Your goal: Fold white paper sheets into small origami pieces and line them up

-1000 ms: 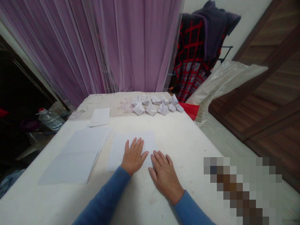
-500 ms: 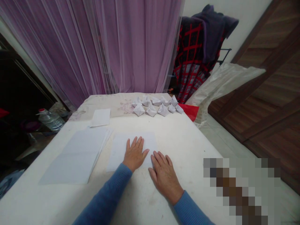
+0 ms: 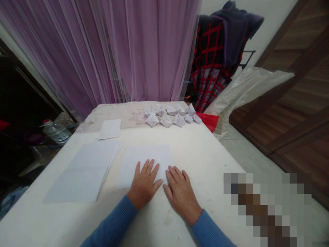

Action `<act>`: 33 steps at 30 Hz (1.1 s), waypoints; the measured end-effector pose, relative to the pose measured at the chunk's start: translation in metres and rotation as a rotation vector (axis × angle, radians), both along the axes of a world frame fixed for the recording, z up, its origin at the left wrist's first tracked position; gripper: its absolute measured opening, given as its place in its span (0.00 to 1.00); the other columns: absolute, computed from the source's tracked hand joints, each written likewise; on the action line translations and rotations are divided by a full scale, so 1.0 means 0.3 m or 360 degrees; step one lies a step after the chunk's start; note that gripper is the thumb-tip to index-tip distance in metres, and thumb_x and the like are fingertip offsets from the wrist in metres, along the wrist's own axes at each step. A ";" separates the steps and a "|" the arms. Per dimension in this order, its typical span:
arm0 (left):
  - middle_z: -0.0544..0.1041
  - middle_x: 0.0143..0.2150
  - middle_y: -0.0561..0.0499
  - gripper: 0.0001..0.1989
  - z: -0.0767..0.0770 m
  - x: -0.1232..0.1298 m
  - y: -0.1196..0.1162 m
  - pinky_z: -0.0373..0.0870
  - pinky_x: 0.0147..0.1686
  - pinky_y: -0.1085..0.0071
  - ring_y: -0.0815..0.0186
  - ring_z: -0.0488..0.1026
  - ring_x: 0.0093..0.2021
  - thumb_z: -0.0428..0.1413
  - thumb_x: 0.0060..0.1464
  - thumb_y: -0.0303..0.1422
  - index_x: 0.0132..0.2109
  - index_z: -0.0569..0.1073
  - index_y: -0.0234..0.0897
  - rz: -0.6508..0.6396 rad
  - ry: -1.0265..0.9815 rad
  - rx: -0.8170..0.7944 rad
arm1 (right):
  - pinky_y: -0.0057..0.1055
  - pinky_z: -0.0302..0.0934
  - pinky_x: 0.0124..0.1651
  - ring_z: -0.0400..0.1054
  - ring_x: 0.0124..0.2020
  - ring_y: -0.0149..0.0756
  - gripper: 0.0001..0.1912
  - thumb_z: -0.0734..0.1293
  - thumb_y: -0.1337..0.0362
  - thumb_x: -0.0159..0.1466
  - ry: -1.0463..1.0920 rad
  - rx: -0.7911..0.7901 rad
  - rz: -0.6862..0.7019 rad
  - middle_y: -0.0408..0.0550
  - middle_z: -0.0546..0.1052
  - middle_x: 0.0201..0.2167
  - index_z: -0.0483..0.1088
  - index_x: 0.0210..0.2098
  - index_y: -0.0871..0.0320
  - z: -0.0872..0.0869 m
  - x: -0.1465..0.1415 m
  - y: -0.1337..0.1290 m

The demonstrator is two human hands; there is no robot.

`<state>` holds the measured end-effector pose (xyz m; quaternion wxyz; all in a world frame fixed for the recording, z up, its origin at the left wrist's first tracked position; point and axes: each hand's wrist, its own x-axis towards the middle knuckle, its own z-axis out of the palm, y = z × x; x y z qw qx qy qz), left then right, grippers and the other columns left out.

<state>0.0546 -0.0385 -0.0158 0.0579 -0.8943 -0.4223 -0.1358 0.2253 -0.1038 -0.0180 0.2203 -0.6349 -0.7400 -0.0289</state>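
A plain white sheet of paper (image 3: 144, 161) lies flat on the white-covered table (image 3: 205, 171), just ahead of me. My left hand (image 3: 144, 183) rests palm down over the sheet's lower edge, fingers spread on the paper. My right hand (image 3: 181, 197) lies flat beside it, with its fingertips at the sheet's lower right corner. Left of the hands is a stack of white paper (image 3: 83, 171), and a smaller sheet (image 3: 110, 129) lies beyond it. Several folded white paper boats (image 3: 166, 116) stand in two rows at the far end of the table.
A red plastic bag (image 3: 208, 122) pokes out past the table's far right corner, beside a white sack (image 3: 244, 89). A water bottle (image 3: 55, 132) stands off the left edge. A purple curtain (image 3: 144, 51) hangs behind the table, and a pixelated patch covers the lower right.
My left hand has slid back toward me along the sheet, now lying over its lower edge. My right hand and the paper have not visibly moved.
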 end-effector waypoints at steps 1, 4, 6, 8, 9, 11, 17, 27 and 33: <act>0.63 0.66 0.42 0.27 0.001 -0.005 -0.010 0.47 0.64 0.44 0.51 0.57 0.66 0.45 0.63 0.48 0.63 0.65 0.42 -0.0005 0.0000 0.0001 | 0.50 0.46 0.65 0.57 0.63 0.47 0.21 0.59 0.60 0.67 0.0005 -0.0001 -0.0001 0.54 0.67 0.61 0.67 0.57 0.60 0.001 0.000 0.000; 0.64 0.66 0.42 0.25 0.014 -0.028 -0.029 0.49 0.63 0.43 0.50 0.58 0.66 0.47 0.62 0.48 0.62 0.66 0.44 -0.0014 -0.0018 -0.0045 | 0.50 0.46 0.64 0.57 0.63 0.47 0.21 0.60 0.60 0.67 0.0027 -0.0002 0.0004 0.54 0.67 0.61 0.67 0.57 0.60 0.005 0.000 -0.003; 0.67 0.63 0.45 0.21 0.035 -0.053 -0.022 0.52 0.62 0.45 0.52 0.62 0.64 0.47 0.63 0.45 0.59 0.69 0.46 -0.0029 -0.0044 -0.0149 | 0.50 0.47 0.64 0.58 0.62 0.47 0.20 0.60 0.61 0.66 0.0051 0.0001 0.0018 0.53 0.68 0.60 0.68 0.56 0.59 0.007 0.006 -0.002; 0.73 0.58 0.48 0.16 0.067 -0.084 0.002 0.58 0.60 0.52 0.56 0.67 0.60 0.47 0.64 0.39 0.55 0.72 0.46 -0.0026 -0.0084 -0.0304 | 0.49 0.50 0.63 0.60 0.61 0.46 0.19 0.60 0.62 0.65 0.0081 0.0019 0.0032 0.53 0.69 0.59 0.70 0.54 0.58 0.008 0.019 0.005; 0.76 0.54 0.48 0.15 0.085 -0.099 0.017 0.62 0.58 0.57 0.59 0.69 0.57 0.47 0.64 0.37 0.52 0.74 0.43 0.0010 -0.0118 -0.0374 | 0.47 0.52 0.62 0.61 0.60 0.45 0.19 0.60 0.63 0.65 0.0102 0.0034 0.0031 0.53 0.70 0.58 0.70 0.54 0.58 0.009 0.029 0.012; 0.78 0.50 0.46 0.14 0.121 -0.126 0.044 0.65 0.54 0.62 0.61 0.72 0.52 0.47 0.63 0.35 0.49 0.75 0.39 0.0093 -0.0165 -0.0427 | 0.42 0.58 0.59 0.64 0.57 0.43 0.19 0.60 0.63 0.65 0.0148 0.0071 -0.0001 0.54 0.71 0.57 0.70 0.54 0.58 0.016 0.053 0.031; 0.76 0.44 0.45 0.13 0.170 -0.132 0.057 0.65 0.46 0.61 0.56 0.72 0.47 0.54 0.58 0.40 0.45 0.74 0.37 0.0352 -0.0041 -0.0462 | 0.34 0.62 0.47 0.70 0.43 0.40 0.13 0.60 0.62 0.66 0.0058 -0.0209 -0.0261 0.50 0.78 0.40 0.74 0.44 0.56 0.100 0.103 0.100; 0.76 0.42 0.46 0.10 0.184 -0.099 0.051 0.64 0.42 0.63 0.56 0.72 0.44 0.54 0.59 0.36 0.45 0.72 0.38 0.0423 0.0118 -0.0429 | 0.28 0.56 0.36 0.71 0.36 0.35 0.06 0.68 0.61 0.60 0.0104 -0.0629 -0.0355 0.44 0.77 0.34 0.73 0.37 0.55 0.146 0.097 0.164; 0.76 0.41 0.47 0.08 0.164 -0.089 0.118 0.65 0.40 0.66 0.60 0.73 0.42 0.53 0.61 0.36 0.44 0.73 0.38 0.0406 0.0062 -0.0357 | 0.27 0.57 0.39 0.71 0.39 0.34 0.06 0.66 0.63 0.62 0.0144 -0.0507 -0.0238 0.44 0.77 0.36 0.73 0.37 0.55 0.133 0.090 0.250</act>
